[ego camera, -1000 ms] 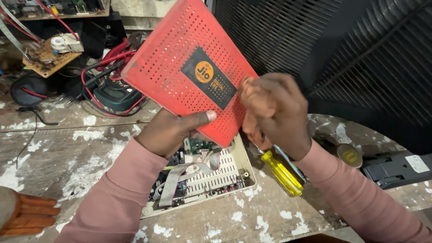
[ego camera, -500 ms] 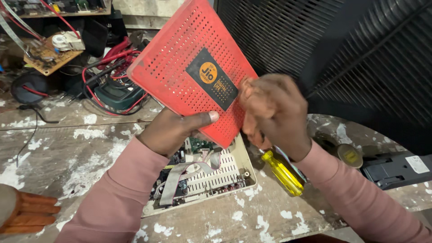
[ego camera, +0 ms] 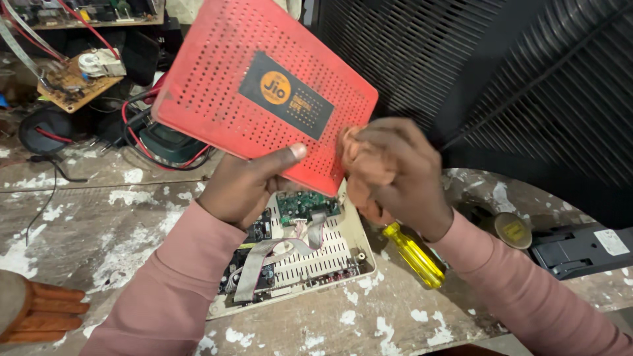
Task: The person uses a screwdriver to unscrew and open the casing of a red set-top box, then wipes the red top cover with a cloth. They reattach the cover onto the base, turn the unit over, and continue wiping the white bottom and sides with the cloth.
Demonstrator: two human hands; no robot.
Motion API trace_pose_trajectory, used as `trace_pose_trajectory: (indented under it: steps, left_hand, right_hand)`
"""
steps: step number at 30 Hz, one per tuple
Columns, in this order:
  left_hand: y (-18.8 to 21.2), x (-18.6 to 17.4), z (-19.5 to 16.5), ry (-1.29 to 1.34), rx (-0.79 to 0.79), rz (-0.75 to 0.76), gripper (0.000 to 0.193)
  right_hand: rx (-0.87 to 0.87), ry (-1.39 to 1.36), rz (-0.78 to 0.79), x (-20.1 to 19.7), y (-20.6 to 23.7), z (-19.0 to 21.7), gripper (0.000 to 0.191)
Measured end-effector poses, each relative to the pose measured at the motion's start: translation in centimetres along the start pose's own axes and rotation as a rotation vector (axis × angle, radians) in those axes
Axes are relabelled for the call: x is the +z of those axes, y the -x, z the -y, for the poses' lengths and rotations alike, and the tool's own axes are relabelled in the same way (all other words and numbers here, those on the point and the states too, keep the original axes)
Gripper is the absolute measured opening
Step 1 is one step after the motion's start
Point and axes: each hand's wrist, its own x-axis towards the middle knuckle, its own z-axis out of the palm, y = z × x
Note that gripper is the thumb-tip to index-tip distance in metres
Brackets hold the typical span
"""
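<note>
Both hands are up over the middle of the bench, and the red perforated cover is tilted in the air between them, its dark label facing the camera. The left hand clamps the cover's lower edge, thumb pressed on top. The right hand is curled tight around the cover's lower right corner. Directly beneath lies the opened cream device base, green circuit board and grey ribbon cable exposed. A yellow-handled screwdriver rests on the bench just beside that base, under the right wrist.
</note>
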Motion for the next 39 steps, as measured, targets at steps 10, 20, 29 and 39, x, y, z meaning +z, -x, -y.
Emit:
trace_pose_trajectory:
  steps: [10, 20, 29, 39]
  left_hand:
    - [-0.1, 0.7, -0.9, 0.059, 0.081, -0.018, 0.039]
    - [0.3, 1.7, -1.2, 0.071, 0.140, 0.110, 0.041]
    - [0.4, 0.9, -0.5, -0.291, 0.192, 0.029, 0.042]
    - [1.0, 1.5, -1.2, -0.459, 0.298, 0.088, 0.048]
  right_hand:
    - [-0.058, -0.101, 0.083, 0.3, 0.9, -0.2, 0.039]
    - [0.555, -0.730, 0.059, 1.1, 1.2, -2.7, 0.056]
    - [0.664, -1.274, 0.200, -0.1, 0.6, -3.1, 0.034]
    - [0.757, -1.173, 0.049, -0.2, -0.5, -2.0, 0.027]
